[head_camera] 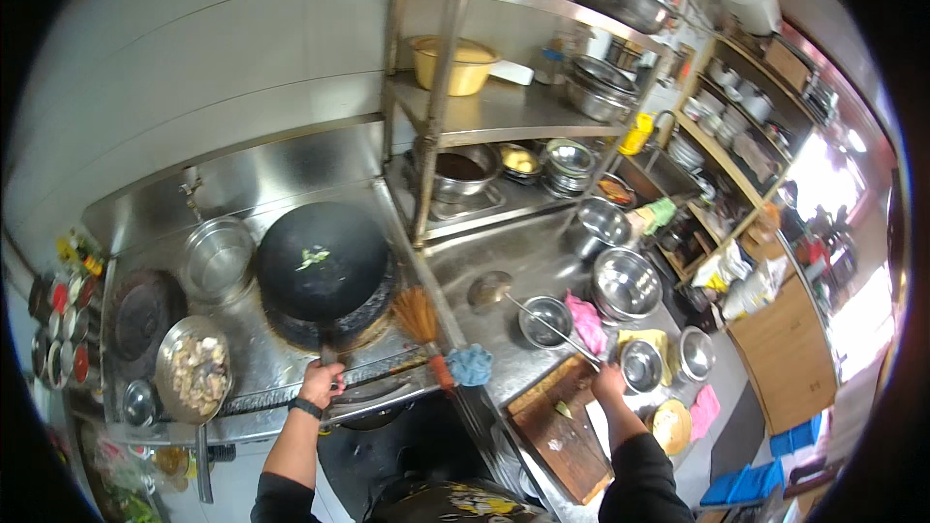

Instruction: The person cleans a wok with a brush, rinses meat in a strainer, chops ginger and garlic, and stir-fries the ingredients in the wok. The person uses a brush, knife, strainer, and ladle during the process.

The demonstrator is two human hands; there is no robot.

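My left hand (320, 382) grips the handle (328, 350) of a black wok (320, 287). The wok sits tilted over the burner ring (378, 330), with a few green and white vegetable pieces (313, 257) in it. In my right hand (609, 381) is the long handle of a metal ladle (546, 325). Its bowl (490, 290) hangs over the steel counter, left of a small steel bowl (546, 322). Below the right hand lies a wooden cutting board (561, 425) with a leaf scrap on it.
Left on the stove are a strainer ladle (193, 370) of cooked pieces, a steel pot (218, 259) and seasoning containers (69, 338). A bamboo wok brush (418, 319) and blue cloth (469, 365) lie at the stove's right edge. Several steel bowls (628, 283) and a steel shelf (508, 105) stand right.
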